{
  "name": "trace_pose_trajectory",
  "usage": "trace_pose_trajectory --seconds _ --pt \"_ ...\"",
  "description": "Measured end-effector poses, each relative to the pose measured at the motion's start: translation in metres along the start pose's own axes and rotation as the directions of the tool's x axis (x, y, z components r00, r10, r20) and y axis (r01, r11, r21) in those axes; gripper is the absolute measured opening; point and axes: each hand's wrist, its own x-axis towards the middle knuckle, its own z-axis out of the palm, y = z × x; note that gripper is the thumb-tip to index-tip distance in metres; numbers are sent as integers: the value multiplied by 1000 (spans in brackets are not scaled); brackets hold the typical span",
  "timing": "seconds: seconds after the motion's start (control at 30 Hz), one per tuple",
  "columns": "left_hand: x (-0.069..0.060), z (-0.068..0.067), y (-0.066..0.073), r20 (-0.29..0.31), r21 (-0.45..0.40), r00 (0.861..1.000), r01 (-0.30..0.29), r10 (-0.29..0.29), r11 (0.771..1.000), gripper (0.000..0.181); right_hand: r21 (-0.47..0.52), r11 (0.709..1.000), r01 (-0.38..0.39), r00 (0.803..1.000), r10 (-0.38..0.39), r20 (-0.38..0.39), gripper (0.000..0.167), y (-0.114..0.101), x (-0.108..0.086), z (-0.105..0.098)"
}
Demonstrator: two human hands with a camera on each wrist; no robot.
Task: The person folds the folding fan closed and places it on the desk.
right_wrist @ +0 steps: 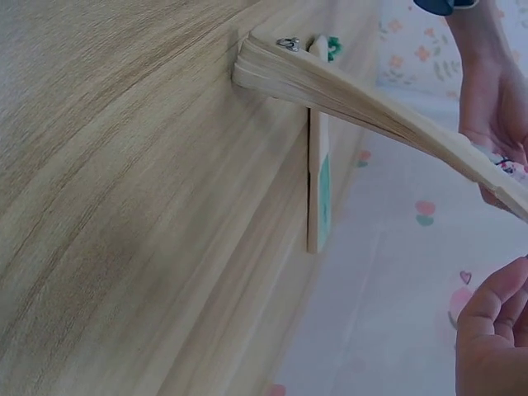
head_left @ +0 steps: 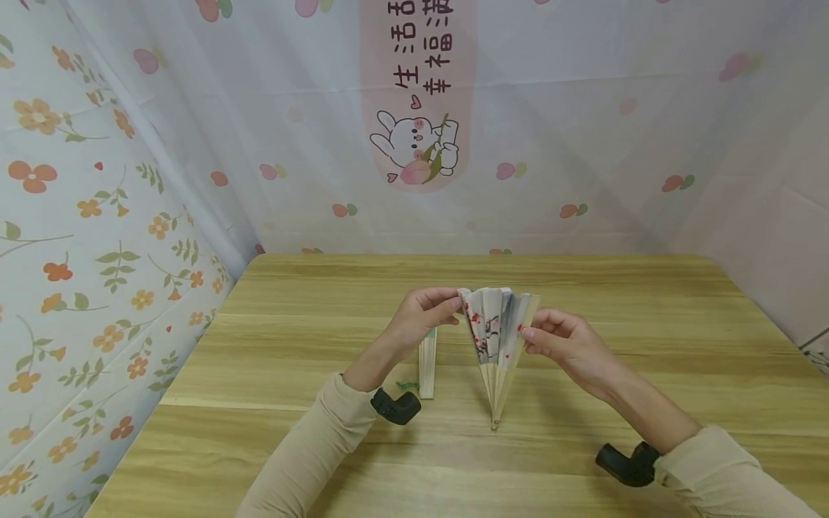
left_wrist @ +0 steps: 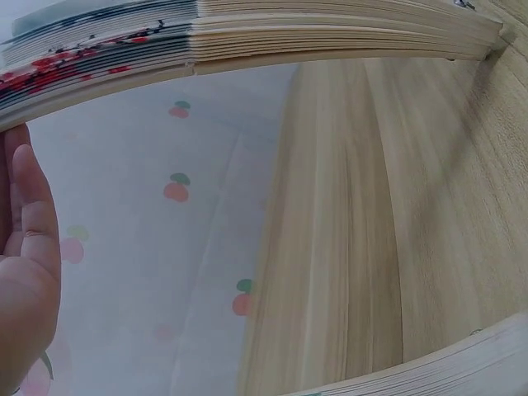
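A partly spread folding fan (head_left: 495,331) with red blossoms and dark branches stands on the wooden table, its narrow pivot end pointing down toward me. My left hand (head_left: 421,316) pinches the fan's upper left edge. At its right edge, the thumb and fingers of my right hand (head_left: 566,345) hold the outer rib. The left wrist view shows the fan's stacked ribs (left_wrist: 330,37) from the side, above my left palm. A second folding fan (head_left: 427,365), folded up with a green part, lies left of the first, partly covered by my left hand and wrist.
A green tassel (head_left: 406,386) lies beside the folded fan. The wooden table (head_left: 272,432) meets a printed cloth backdrop (head_left: 557,144) at its far edge, and a floral cloth (head_left: 97,252) hangs at the left. Black wrist devices (head_left: 396,407) sit at both wrists.
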Motion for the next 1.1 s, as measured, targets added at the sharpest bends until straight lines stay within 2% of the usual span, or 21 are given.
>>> trace_pose_trajectory --seconds 0.37,0.73,1.1 --pt "2 2 -4 18 4 1000 -8 8 1000 28 -60 998 -1 1000 3 22 14 2 4 5" --pt "2 3 -6 37 -10 999 -32 32 999 34 -52 999 -4 999 6 33 12 3 8 10" --pt "4 6 -3 33 8 999 -35 35 999 26 -62 998 -1 999 3 35 13 4 9 11"
